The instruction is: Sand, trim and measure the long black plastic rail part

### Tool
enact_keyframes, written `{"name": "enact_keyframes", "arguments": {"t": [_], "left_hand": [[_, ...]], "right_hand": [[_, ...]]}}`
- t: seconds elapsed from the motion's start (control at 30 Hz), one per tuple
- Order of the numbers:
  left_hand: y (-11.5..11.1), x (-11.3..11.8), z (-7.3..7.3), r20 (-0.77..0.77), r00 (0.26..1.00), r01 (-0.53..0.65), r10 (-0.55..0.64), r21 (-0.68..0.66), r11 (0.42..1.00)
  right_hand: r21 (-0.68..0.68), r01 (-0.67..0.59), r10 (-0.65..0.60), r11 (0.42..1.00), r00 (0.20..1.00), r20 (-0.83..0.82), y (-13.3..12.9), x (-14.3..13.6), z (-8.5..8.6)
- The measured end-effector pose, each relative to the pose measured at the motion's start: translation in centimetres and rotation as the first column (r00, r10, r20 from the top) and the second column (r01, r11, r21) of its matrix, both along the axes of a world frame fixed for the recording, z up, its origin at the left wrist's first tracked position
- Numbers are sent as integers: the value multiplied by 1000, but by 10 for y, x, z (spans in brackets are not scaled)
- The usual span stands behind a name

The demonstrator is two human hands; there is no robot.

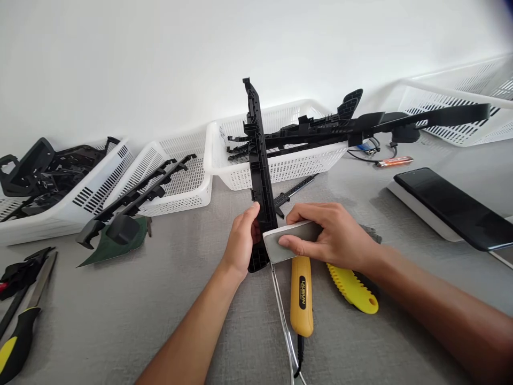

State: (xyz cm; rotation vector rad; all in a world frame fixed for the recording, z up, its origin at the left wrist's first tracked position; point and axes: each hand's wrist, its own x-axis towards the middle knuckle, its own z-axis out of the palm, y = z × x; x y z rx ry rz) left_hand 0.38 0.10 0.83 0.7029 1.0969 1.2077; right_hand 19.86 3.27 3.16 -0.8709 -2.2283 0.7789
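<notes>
My left hand (240, 240) is closed round the lower part of a long black plastic trim piece (262, 176), which stands up at a slight tilt and is ribbed with clips along its length. In my right hand (340, 235) is a flat grey sanding block (303, 231), pinched between thumb and fingers. The block's left end meets the lower right edge of the trim. Below my hands lie a yellow corded tool (301, 299), thin metal rods (284, 315) and a yellow ridged handle (352, 291), partly under my right forearm.
White baskets of black plastic parts stand at the back, including a centre basket (288, 170) and a left basket (100, 184). A caliper (296, 191) lies before the centre one. On the right, a phone (452, 206) rests on a white box. A file (24, 331) lies left.
</notes>
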Motion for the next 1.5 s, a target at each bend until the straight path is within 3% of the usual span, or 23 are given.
{"name": "enact_keyframes", "arguments": {"t": [0.07,0.2,0.3,0.43,0.57,0.67,0.8,1.0,1.13,1.33,1.5], "left_hand": [[-1,0,1,1,1000,5,-5,-17,1000],[-3,4,1,-36,998,-58,59,35,998],[-3,7,-2,-14,993,-113,114,59,992],[-2,8,-1,60,995,-78,76,33,996],[-4,7,5,119,992,-49,44,44,998],[-6,7,8,95,995,-9,3,68,998],[-7,8,5,30,999,27,-30,94,995],[-8,10,4,41,998,44,-49,111,993],[-8,10,5,21,998,63,-66,117,991],[-8,7,6,16,999,31,-32,57,998],[-6,8,5,33,999,16,-18,62,998]], "right_hand": [[3,5,-5,1000,1000,-16,-2,-1,0],[-139,-53,55,989,998,14,-9,-8,1],[-199,-21,31,980,998,46,-13,-13,3],[-189,79,-76,979,997,22,-16,-15,7],[-185,7,-2,983,1000,30,-21,-18,7],[-166,-20,27,986,999,42,-23,-20,5],[-154,73,-70,985,997,29,-23,-20,5],[-167,-51,63,985,996,69,-22,-18,6],[-145,4,6,989,998,62,-20,-15,7],[-115,-166,179,979,978,110,-21,-13,7],[-139,-71,81,988,994,73,-19,-13,6]]}}
